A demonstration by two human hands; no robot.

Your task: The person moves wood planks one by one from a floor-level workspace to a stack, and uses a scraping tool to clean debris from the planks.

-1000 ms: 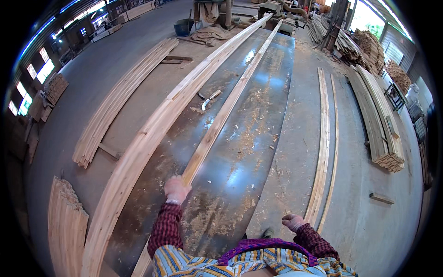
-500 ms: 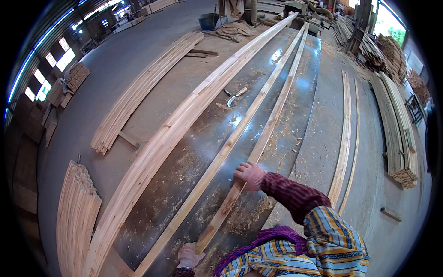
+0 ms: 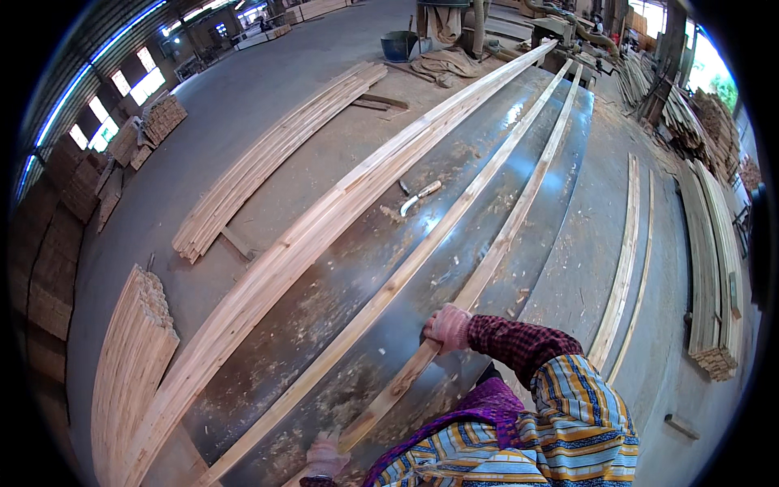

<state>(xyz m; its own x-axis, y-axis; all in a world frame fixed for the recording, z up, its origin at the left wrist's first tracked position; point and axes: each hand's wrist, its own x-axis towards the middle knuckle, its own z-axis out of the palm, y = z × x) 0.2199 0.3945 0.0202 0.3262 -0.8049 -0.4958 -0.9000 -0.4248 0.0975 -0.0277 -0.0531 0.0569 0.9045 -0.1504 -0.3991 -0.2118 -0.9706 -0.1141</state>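
A long, narrow wooden board [image 3: 505, 237] runs from beside me toward the far end of a shiny metal tabletop [image 3: 341, 341]. My right hand [image 3: 448, 327], in a pinkish glove, is closed around the board's edges partway along. Nearer me, my left hand [image 3: 326, 456], gloved too, grips the same board close to its near end; its fingers are partly hidden. Left of this board lies another single narrow board [image 3: 389, 288], touched by neither hand. A hooked knife with a wooden handle [image 3: 422, 196] rests farther up the metal surface.
Along the left side lie joined long boards [image 3: 300, 243]. Stacked boards [image 3: 276, 158] and a bundle [image 3: 134, 349] sit beyond them. On the right are two floor strips [image 3: 621, 268] and another stack [image 3: 718, 276]. Machinery [image 3: 560, 28] and a dark tub [image 3: 398, 46] stand far off.
My view has swung, so the far scene sits lower and farther right. Both hands stay on the board. A bit of wood now shows on the near side of my left hand.
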